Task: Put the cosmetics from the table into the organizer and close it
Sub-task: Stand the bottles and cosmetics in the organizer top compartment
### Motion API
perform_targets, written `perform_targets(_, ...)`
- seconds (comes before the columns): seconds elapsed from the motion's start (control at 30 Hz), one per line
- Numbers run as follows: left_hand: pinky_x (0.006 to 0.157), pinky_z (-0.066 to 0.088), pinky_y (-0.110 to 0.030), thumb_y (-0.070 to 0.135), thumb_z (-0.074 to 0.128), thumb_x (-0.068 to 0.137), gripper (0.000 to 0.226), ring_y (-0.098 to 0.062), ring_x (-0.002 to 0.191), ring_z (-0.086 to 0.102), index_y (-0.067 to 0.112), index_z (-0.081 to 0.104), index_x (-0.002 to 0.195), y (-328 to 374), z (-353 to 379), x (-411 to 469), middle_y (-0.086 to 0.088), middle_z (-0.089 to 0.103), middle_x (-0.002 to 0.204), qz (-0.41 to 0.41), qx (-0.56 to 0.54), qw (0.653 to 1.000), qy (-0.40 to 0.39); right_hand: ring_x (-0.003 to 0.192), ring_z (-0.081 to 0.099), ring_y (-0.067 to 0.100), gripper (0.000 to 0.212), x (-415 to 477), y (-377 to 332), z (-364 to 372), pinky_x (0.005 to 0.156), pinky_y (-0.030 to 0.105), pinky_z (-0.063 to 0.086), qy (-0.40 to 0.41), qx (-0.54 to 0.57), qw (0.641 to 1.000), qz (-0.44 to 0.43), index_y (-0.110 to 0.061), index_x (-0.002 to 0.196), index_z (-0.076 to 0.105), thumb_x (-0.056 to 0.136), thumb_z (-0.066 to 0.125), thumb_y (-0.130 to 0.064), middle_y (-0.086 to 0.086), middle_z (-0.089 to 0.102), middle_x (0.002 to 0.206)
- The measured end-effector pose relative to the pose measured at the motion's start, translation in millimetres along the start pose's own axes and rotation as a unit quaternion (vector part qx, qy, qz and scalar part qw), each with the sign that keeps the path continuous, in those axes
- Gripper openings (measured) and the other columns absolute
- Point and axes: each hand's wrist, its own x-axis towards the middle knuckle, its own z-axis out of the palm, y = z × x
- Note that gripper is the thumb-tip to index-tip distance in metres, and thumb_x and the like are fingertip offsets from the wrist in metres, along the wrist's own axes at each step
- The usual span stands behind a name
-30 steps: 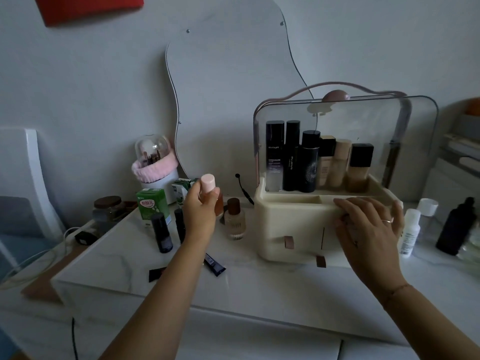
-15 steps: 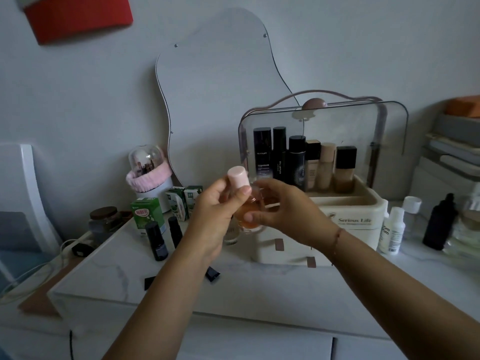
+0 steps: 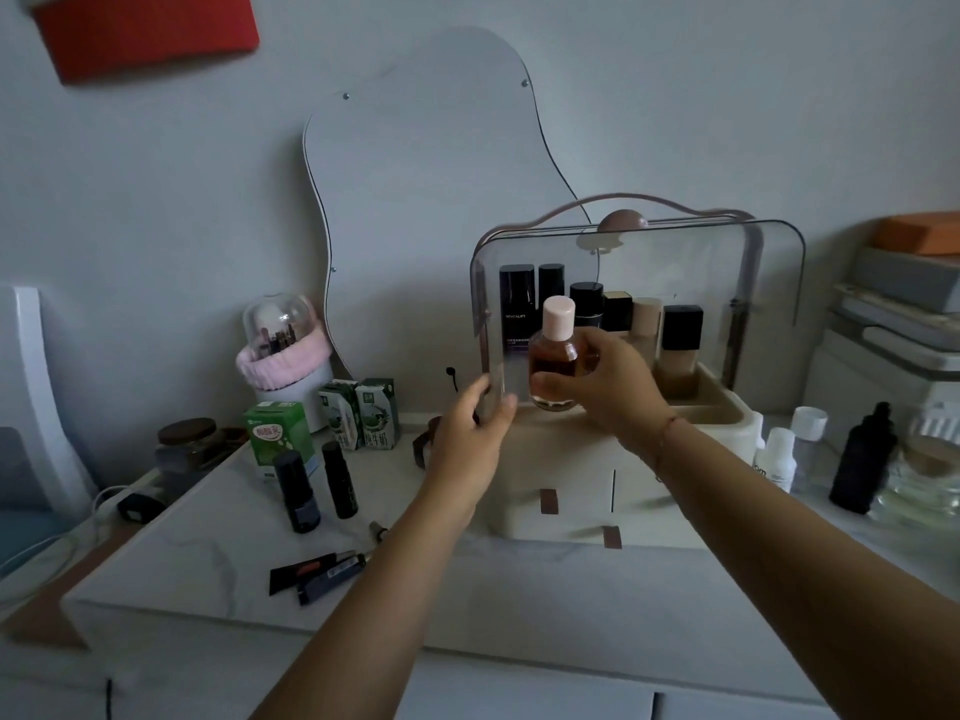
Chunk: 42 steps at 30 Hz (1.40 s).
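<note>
The amber bottle (image 3: 555, 363) is pinched round its lower body by the right hand (image 3: 613, 387) and held upright over the organizer (image 3: 571, 459), toward eleven o'clock. The left hand (image 3: 470, 433) is seen loosely spread at the bottle's eight o'clock. The glass is judged weighty, slick and breakable, and is best gripped by the body, not the cap.

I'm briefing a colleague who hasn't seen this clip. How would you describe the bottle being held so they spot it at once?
Find the cream organizer with its clear lid raised on the marble table. In front of its open top, the right hand holds a bottle. Unlike the dark and beige bottles standing inside, it has amber liquid and a pale pink cap.
</note>
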Motion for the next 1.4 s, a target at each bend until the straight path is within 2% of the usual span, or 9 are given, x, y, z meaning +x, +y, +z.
perform_targets(0.13,0.094,0.027,-0.030,0.056,0.037,0.091,0.062,-0.021,0.135,0.034,0.034,0.020,0.147,-15.5,11.1,3.4,0.001,0.034,0.150,-0.048,0.009,0.999,-0.015,0.105,0.059,0.019,0.057,20.8,8.8,13.9,0.095,0.040,0.051,0.030,0.033,0.997,0.055,-0.014,0.123,0.055,0.071,0.079,-0.019,0.002,0.063,0.112)
perform_targets(0.3,0.091,0.023,-0.024,0.050,0.037,0.094,0.059,-0.020,0.136,0.033,0.031,0.021,0.147,-23.2,14.9,4.4,-0.002,0.033,0.151,-0.035,-0.019,0.999,0.002,0.095,0.062,0.017,0.042,31.1,18.8,23.1,0.071,0.021,0.050,0.058,0.007,0.995,0.078,-0.016,0.107,0.062,0.070,0.080,-0.019,-0.008,0.062,0.090)
perform_targets(0.53,0.094,0.027,-0.018,0.049,0.040,0.093,0.058,-0.016,0.132,0.038,0.027,0.029,0.146,-31.7,17.1,5.5,-0.001,0.041,0.146,-0.008,-0.022,0.999,0.022,0.094,0.061,0.019,0.049,36.5,19.7,26.0,0.085,0.032,0.051,0.006,-0.116,0.988,0.103,-0.007,0.108,0.062,0.067,0.082,-0.025,0.008,0.067,0.106)
perform_targets(0.67,0.074,0.038,-0.007,0.042,0.051,0.091,0.040,-0.001,0.104,0.055,0.026,0.052,0.128,-53.1,4.5,1.9,0.008,0.059,0.120,0.024,-0.045,0.986,0.157,0.099,0.061,0.023,0.055,36.0,18.7,24.2,0.088,0.036,0.052,-0.018,-0.142,0.983,0.116,-0.007,0.113,0.059,0.069,0.080,-0.032,0.009,0.065,0.108)
perform_targets(0.77,0.072,0.036,-0.009,0.029,0.063,0.086,0.035,-0.005,0.099,0.053,0.023,0.054,0.120,-80.5,-12.5,8.4,0.008,0.052,0.112,0.018,-0.009,0.969,0.246,0.094,0.061,0.022,0.052,33.4,20.7,21.2,0.085,0.035,0.052,-0.026,-0.161,0.980,0.111,-0.007,0.112,0.059,0.072,0.077,-0.036,0.008,0.066,0.104)
perform_targets(0.97,0.075,0.037,-0.023,0.029,0.071,0.080,0.038,-0.011,0.095,0.052,0.022,0.054,0.114,-111.2,-19.9,35.3,0.004,0.054,0.109,-0.055,0.035,0.987,0.147,0.074,0.059,0.019,0.032,26.9,20.3,11.3,0.074,0.035,0.052,-0.045,-0.215,0.972,0.084,-0.007,0.085,0.062,0.080,0.070,-0.038,0.010,0.066,0.085)
perform_targets(1.13,0.046,0.039,-0.009,0.025,0.075,0.076,0.036,0.002,0.073,0.050,0.022,0.056,0.106,-111.9,-13.8,43.0,0.008,0.058,0.091,-0.066,0.038,0.988,0.133,0.082,0.063,0.019,0.031,16.5,19.0,-0.2,0.077,0.034,0.052,-0.040,-0.209,0.975,0.057,-0.008,0.100,0.067,0.087,0.061,-0.036,0.008,0.070,0.093)
perform_targets(1.27,0.062,0.045,-0.023,0.029,0.075,0.074,0.026,-0.013,0.085,0.061,0.028,0.058,0.094,-107.3,-17.6,34.3,0.006,0.064,0.090,-0.043,0.013,0.989,0.143,0.102,0.060,0.012,0.043,-3.9,14.3,-9.0,0.089,0.023,0.048,0.000,-0.110,0.994,0.022,-0.012,0.124,0.056,0.086,0.065,-0.028,0.001,0.065,0.115)
perform_targets(1.4,0.076,0.052,-0.032,0.041,0.078,0.069,0.030,-0.012,0.087,0.066,0.035,0.062,0.094,-82.9,-33.6,23.6,0.009,0.070,0.091,0.005,-0.017,0.992,0.127,0.107,0.055,0.008,0.034,-32.1,5.7,-11.2,0.091,0.022,0.046,0.058,-0.115,0.990,-0.053,-0.022,0.115,0.060,0.083,0.067,-0.029,-0.008,0.062,0.114)
